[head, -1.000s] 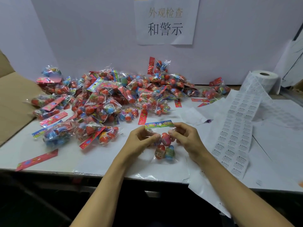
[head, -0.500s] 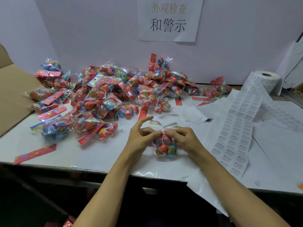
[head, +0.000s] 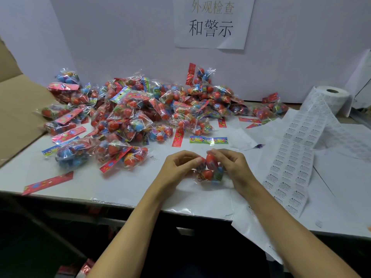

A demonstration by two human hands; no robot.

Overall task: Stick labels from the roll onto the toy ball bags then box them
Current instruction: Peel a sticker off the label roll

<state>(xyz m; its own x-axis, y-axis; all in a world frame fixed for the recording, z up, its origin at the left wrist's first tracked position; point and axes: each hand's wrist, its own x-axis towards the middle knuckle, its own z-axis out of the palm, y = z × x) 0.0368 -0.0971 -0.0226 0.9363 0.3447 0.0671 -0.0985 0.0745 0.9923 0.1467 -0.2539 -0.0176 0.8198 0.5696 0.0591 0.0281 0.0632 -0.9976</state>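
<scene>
A clear toy ball bag (head: 211, 169) with red and blue balls is held just above the white table (head: 124, 183), near its front edge. My left hand (head: 176, 167) pinches its left side and my right hand (head: 230, 165) grips its right side. The bag's coloured header card (head: 208, 140) points away from me. A big pile of toy ball bags (head: 140, 117) covers the back left of the table. The label roll (head: 331, 97) stands at the back right, and its unrolled strip of white labels (head: 297, 157) runs toward me beside my right forearm.
A cardboard box flap (head: 18, 113) lies at the left edge. Loose header cards (head: 47, 182) lie near the front left. White backing sheets (head: 341, 177) cover the right side and overhang the table edge. A paper sign (head: 212, 23) hangs on the back wall.
Both hands have turned the bag between them: its header card folded down out of sight half a second ago, and now it lies flat beyond the hands. The view has shifted slightly.
</scene>
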